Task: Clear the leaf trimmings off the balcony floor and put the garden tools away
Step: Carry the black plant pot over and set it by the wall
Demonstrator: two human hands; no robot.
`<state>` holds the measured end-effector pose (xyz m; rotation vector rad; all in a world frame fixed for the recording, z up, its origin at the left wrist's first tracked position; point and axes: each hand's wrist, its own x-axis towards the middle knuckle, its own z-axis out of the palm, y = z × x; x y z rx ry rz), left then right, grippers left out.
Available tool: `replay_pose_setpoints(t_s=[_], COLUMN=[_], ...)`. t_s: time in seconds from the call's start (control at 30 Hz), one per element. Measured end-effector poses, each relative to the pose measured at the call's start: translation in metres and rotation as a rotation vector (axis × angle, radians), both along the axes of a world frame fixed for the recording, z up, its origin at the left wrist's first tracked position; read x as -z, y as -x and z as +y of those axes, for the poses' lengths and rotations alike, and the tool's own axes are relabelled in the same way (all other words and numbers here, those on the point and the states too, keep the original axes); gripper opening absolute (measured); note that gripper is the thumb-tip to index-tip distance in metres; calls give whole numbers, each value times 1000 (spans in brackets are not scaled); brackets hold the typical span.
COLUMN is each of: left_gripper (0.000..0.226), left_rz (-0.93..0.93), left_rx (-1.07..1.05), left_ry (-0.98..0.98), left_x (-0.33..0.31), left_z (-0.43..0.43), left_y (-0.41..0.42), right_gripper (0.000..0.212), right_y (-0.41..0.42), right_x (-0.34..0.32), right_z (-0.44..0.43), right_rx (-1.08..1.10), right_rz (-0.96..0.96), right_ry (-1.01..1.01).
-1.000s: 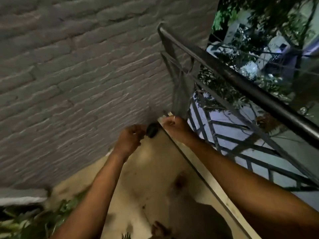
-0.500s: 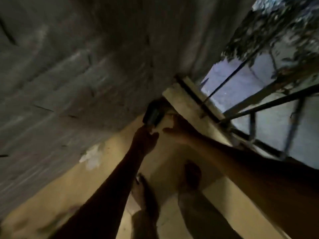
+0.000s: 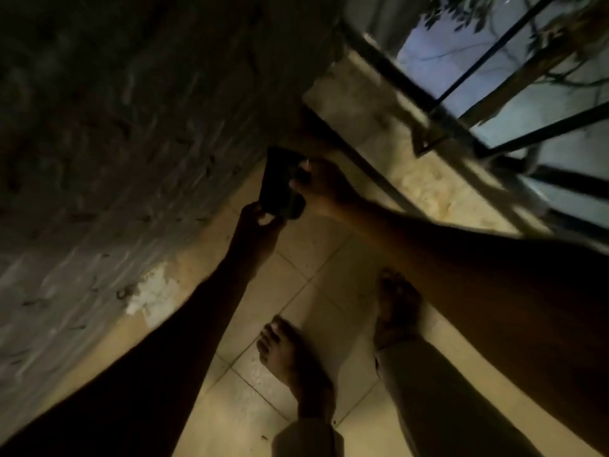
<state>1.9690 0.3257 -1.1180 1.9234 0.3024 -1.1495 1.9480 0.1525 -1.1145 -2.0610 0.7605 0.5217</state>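
From 8 o'clock round to 12 o'clock, a grey brick wall (image 3: 115, 127) fills the dim frame, with a pale patch (image 3: 151, 295) of worn surface near its foot at about 8 o'clock. Below it the tiled floor (image 3: 306, 252) of the balcony runs from the centre down to 6 o'clock, yellowish, with a few small dark specks on it. At 1 to 3 o'clock a dark metal railing (image 3: 405, 87) stands on a rough stone ledge (image 3: 379, 127), with foliage and a bluish surface showing beyond the bars.

Two bare arms reach in, one from 7 o'clock and one from 4 o'clock, towards the corner where wall and ledge meet. Two bare feet stand on the tiles, the left foot (image 3: 286, 354) at 6 o'clock and the right foot (image 3: 397, 308) at 5 o'clock, under pale trouser legs.

Just above centre, close beside the wall, both hands hold a dark object (image 3: 280, 183) that is flat and roughly rectangular; what it is cannot be made out. The left hand (image 3: 255, 229) pinches its lower end with fingers and thumb. The right hand (image 3: 324, 189) grips its 3 o'clock edge with curled fingers, one of which wears a ring (image 3: 307, 162).
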Motion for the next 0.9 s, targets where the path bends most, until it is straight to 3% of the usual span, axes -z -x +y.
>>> replay_pose_setpoints(t_s=[0.13, 0.27, 0.37, 0.43, 0.57, 0.73, 0.83, 0.9], left_gripper=[81, 92, 39, 28, 45, 82, 87, 75], left_rz=[-15, 13, 55, 7, -71, -103, -87, -92], left_rx=[-135, -91, -22, 68, 128, 258, 333, 390], left_ry=[54, 182, 331, 406, 473, 591, 650, 692], left_x=[-121, -277, -398, -470, -583, -687, -722, -744], left_z=[13, -1, -18, -22, -37, -50, -56, -65], left_y=[13, 19, 27, 37, 68, 125, 162, 193], right_gripper=[55, 50, 44, 32, 22, 16, 17, 25], right_y=[51, 98, 125, 143, 185, 260, 309, 345], right_x=[-139, -308, -417, -486, -600, -708, -757, -782], right_z=[1, 0, -5, -6, -4, 15, 25, 27], right_rx=[-14, -11, 20, 29, 178, 366, 429, 489], right_rz=[-23, -91, -203, -330, -619, -715, -757, -789], right_ry=[-52, -57, -7, 48, 133, 164, 196, 240])
